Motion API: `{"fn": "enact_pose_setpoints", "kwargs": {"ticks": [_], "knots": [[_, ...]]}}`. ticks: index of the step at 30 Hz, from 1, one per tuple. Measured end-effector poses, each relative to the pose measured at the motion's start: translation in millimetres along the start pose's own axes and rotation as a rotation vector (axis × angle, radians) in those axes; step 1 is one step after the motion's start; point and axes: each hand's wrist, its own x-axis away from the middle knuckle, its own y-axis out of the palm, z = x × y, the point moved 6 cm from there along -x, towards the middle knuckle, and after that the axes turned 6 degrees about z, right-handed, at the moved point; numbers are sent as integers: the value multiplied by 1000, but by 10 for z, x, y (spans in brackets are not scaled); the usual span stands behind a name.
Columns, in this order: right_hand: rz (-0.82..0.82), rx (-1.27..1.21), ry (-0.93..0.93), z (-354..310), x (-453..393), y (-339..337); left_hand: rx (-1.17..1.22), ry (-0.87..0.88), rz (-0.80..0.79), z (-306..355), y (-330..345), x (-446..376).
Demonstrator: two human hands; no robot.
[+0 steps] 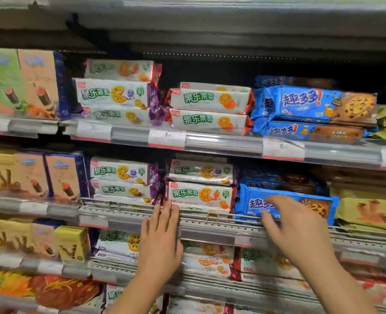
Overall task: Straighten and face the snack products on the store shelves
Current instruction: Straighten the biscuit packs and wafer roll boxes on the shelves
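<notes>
On the middle shelf our left hand (pixel 162 225) lies flat, fingers straight, against the white cookie pack (pixel 200 196), while our right hand (pixel 293 225) sits loosely spread on the blue cookie pack (pixel 318 206) just beside it.

The cookie packs (pixel 287 203) are bright blue with white lettering and brown chocolate-chip cookies. The biscuit packs (pixel 201 194) are white with green lettering, orange-yellow flower biscuits and red or purple foil ends. The boxes (pixel 38 83) are pale green and peach. Shelf rails (pixel 221 145) are grey, with white, red-edged price tags (pixel 166 138).
</notes>
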Motion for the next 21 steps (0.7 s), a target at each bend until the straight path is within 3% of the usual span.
{"fn": "enact_pose_setpoints", "kwargs": {"ticks": [7,14,21], "knots": [[-55,52,-172,-685,-603,332,36,64,31,-66,-25,-14],[-228,160,-173,-906,-927,564,31,66,43,-68,-54,-17],[-124,71,-327,-966,-966,441,12,57,31,-51,-160,-47]]}}
